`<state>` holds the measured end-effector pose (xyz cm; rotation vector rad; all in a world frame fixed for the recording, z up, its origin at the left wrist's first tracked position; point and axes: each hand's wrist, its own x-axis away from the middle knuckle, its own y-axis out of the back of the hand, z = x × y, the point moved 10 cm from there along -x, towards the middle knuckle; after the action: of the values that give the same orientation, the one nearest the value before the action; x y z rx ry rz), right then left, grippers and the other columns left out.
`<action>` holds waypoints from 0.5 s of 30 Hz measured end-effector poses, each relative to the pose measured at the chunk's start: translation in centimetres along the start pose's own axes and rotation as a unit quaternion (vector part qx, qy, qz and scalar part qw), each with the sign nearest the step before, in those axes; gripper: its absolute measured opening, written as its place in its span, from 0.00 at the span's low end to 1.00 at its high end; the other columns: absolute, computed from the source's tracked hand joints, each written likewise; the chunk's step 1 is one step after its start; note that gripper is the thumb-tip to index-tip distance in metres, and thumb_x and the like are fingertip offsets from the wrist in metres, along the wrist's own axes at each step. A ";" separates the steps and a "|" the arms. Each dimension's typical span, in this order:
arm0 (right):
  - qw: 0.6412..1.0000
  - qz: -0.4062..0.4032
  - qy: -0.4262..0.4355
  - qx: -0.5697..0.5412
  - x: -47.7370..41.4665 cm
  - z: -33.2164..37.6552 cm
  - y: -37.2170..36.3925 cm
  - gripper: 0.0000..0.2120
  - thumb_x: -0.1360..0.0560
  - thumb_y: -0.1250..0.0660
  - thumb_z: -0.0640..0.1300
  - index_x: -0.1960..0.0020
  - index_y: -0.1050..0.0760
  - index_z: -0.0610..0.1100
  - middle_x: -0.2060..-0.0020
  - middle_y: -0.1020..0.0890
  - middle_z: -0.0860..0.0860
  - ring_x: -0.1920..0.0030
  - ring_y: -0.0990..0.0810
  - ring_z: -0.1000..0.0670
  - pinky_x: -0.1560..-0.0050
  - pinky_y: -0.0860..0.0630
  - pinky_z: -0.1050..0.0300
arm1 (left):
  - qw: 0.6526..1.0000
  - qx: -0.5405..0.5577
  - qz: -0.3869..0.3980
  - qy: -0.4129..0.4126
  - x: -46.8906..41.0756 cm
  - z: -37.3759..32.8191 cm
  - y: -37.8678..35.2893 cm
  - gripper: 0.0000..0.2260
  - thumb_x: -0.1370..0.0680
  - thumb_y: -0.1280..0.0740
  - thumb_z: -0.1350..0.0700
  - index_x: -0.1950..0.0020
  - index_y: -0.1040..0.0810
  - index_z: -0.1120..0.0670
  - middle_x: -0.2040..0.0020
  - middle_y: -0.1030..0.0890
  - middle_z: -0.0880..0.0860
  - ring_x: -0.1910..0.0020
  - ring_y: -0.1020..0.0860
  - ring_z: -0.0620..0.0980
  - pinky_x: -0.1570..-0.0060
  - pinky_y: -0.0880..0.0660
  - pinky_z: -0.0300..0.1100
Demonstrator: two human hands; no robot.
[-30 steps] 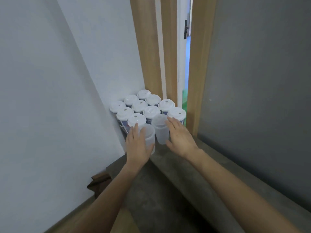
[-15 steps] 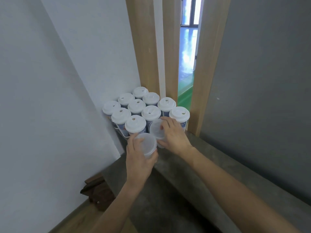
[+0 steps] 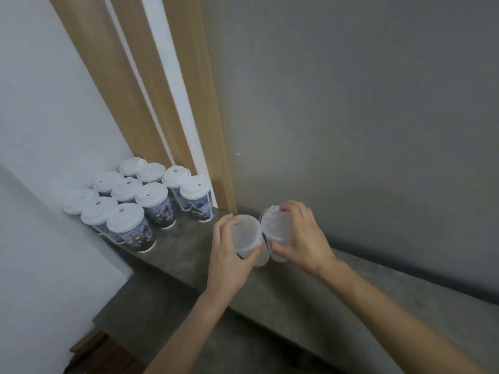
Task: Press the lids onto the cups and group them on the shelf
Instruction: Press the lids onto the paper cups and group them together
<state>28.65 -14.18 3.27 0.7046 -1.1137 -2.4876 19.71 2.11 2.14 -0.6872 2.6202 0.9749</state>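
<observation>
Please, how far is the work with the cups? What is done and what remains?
Done: ten printed paper cups with white plastic lids stand grouped in a corner of the grey shelf. In hand: the left hand grips one translucent plastic cup, the right hand another, apart from the group. Left: both must join the group; whether their lids are pressed on, I cannot tell.

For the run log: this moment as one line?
left hand grips translucent plastic cup | right hand grips second translucent cup | white-lidded printed cups grouped on grey shelf
</observation>
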 end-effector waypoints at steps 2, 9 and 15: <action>0.999 -0.029 -0.040 0.014 3.3 -4.0 4.2 0.36 0.34 0.20 0.49 0.32 0.30 0.40 0.36 0.27 0.46 0.39 0.28 0.44 0.41 0.27 0.53 | 0.998 0.015 0.056 -0.034 0.4 -3.7 -4.5 0.30 0.28 0.22 0.47 0.32 0.33 0.40 0.30 0.34 0.43 0.32 0.33 0.39 0.38 0.33 0.30; 0.984 -0.103 -0.139 0.041 16.7 -14.1 15.9 0.33 0.34 0.20 0.46 0.34 0.30 0.42 0.38 0.28 0.50 0.43 0.29 0.48 0.46 0.33 0.58 | 0.975 0.062 0.181 -0.114 5.3 -14.2 -16.7 0.28 0.28 0.22 0.48 0.31 0.27 0.47 0.29 0.35 0.42 0.30 0.34 0.34 0.38 0.37 0.22; 0.970 -0.162 -0.179 0.015 23.7 -17.8 19.5 0.34 0.36 0.21 0.45 0.33 0.30 0.42 0.36 0.27 0.50 0.39 0.29 0.49 0.40 0.35 0.62 | 0.960 0.040 0.237 -0.144 9.0 -18.8 -22.9 0.28 0.27 0.23 0.46 0.29 0.28 0.44 0.25 0.38 0.44 0.28 0.34 0.41 0.38 0.40 0.19</action>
<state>20.76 -48.73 0.71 0.4866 -1.2412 -2.9692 22.36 -28.68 -0.01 0.1133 2.5836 0.9899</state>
